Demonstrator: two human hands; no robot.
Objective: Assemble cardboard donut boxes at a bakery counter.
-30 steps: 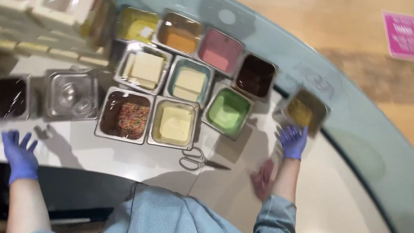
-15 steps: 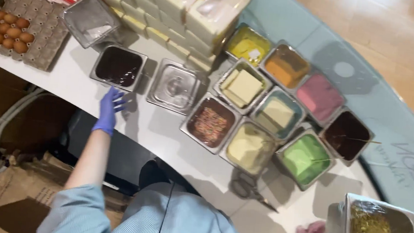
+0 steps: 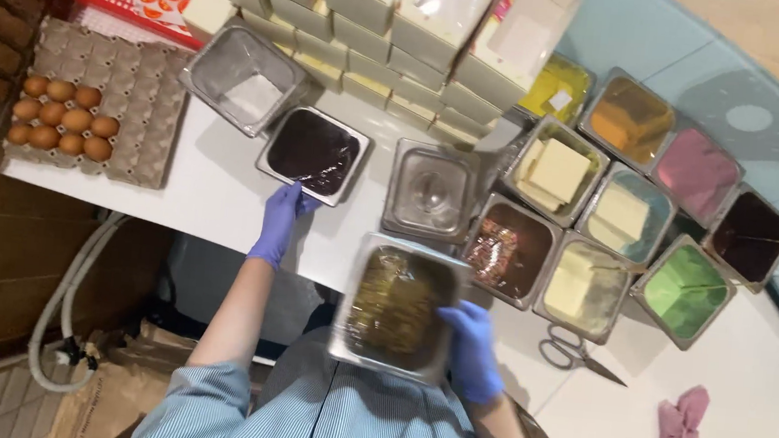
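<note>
Now | right grip point(image 3: 474, 349) clenches green-filled pan point(image 3: 396, 304) | left grip point(image 3: 278, 221) clasps chocolate pan point(image 3: 313, 152) | lidded pan point(image 3: 431, 192) between

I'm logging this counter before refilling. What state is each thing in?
Brown-green pan: film-covered, held off the counter by the right hand.
Dark chocolate pan: film-covered, left hand at its rim.
Lidded pan: closed.
Egg tray: mostly empty.
Scissors: lying closed.
Pink cloth: crumpled.

Left hand point(image 3: 278, 223) gloved, arm outstretched, fingers extended; right hand point(image 3: 472, 348) gloved, gripping
</note>
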